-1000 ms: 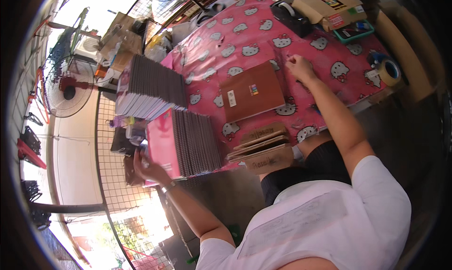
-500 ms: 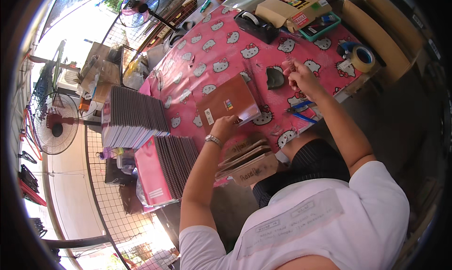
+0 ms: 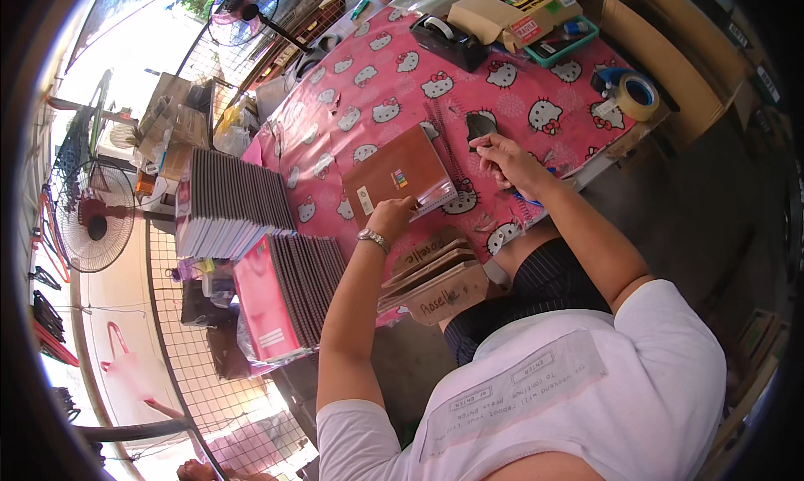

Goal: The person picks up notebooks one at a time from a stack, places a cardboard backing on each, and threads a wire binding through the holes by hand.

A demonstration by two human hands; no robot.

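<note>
A brown-covered notebook lies on the pink patterned table cover. My left hand is closed on its near edge, by the row of punched holes. A thin dark spiral coil rests along the notebook's right side. My right hand hovers right of the notebook with thumb and fingers pinched together; what they hold, if anything, is too small to make out. Just beyond those fingertips sits a small dark grey container. Blue-handled pliers are mostly hidden under my right hand.
Two stacks of spiral-bound notebooks, one upper and one pink-covered, stand at the left. Cardboard pieces stand near my lap. A tape dispenser, cardboard box, green tray and tape rolls line the far right.
My right hand has moved left and nearer to the notebook, now covering most of the pliers. My left hand keeps its place on the notebook. The view has shifted slightly.
</note>
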